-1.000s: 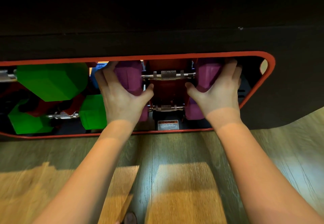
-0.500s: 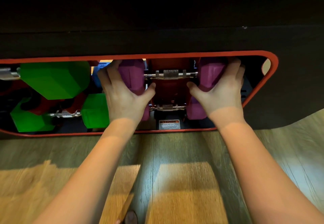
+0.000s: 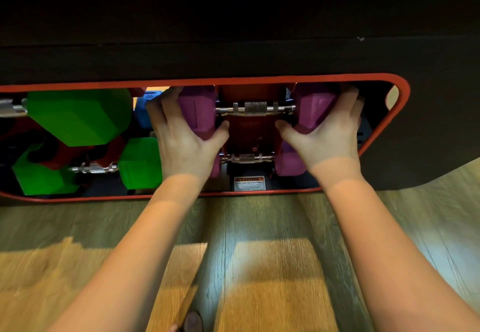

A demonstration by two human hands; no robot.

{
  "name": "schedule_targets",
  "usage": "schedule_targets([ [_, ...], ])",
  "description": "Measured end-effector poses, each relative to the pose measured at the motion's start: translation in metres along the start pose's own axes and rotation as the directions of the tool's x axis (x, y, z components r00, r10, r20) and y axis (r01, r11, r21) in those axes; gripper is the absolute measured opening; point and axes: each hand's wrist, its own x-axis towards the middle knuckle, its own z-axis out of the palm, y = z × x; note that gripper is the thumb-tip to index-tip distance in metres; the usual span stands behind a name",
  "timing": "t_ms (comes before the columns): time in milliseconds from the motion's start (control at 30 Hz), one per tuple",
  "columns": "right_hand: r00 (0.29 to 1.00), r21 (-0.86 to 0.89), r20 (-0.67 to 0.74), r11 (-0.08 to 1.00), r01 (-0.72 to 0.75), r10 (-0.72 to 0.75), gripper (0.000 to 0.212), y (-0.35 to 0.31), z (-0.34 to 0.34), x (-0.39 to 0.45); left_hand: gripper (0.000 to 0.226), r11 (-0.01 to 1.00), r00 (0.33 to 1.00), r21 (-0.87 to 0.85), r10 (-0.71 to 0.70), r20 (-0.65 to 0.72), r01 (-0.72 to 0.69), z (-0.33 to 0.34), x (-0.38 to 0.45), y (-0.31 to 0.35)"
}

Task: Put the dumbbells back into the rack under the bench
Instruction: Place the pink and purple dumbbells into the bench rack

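A purple dumbbell with a knurled steel handle [image 3: 255, 108] lies across the upper level of the red rack [image 3: 400, 113] under the black bench. My left hand [image 3: 181, 137] grips its left head [image 3: 198, 109], and my right hand [image 3: 330, 134] grips its right head [image 3: 315, 107]. Below it rests a second purple dumbbell [image 3: 246, 158], its heads mostly hidden by my hands. To the left sit a large green dumbbell [image 3: 78, 116] and a smaller green dumbbell [image 3: 140, 162].
A blue dumbbell head [image 3: 148, 108] shows behind my left hand. A caution label [image 3: 250, 183] is stuck at the rack's bottom middle. The black bench top [image 3: 233, 53] overhangs the opening. Wooden floor [image 3: 259, 266] stretches in front, with a foot [image 3: 192, 322] at the bottom edge.
Both hands and the upper purple dumbbell have shifted slightly further into the rack; the grip is unchanged.
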Motion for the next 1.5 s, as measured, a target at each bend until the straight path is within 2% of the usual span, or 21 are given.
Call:
schedule_targets([
  [633,1.0,-0.042,-0.001,0.999,0.022,-0.022,0.101,-0.003,0.002,-0.001,0.09,1.0,0.998,0.007,0.011,-0.066,-0.011,0.002,0.001,-0.005],
  [767,1.0,-0.037,0.0,0.999,0.027,-0.027,0.1,-0.004,0.002,-0.001,0.091,1.0,0.999,-0.002,-0.01,-0.046,0.01,0.002,0.001,-0.005],
  [1267,1.0,-0.019,0.03,1.0,0.006,-0.005,0.108,-0.002,-0.001,-0.002,0.09,1.0,0.999,-0.01,0.019,-0.027,-0.019,0.001,0.0,-0.006],
  [1500,0.999,0.001,0.031,1.0,0.006,-0.006,0.112,-0.002,-0.002,-0.003,0.101,0.999,0.999,-0.026,0.026,-0.038,-0.027,0.003,0.0,-0.011],
])
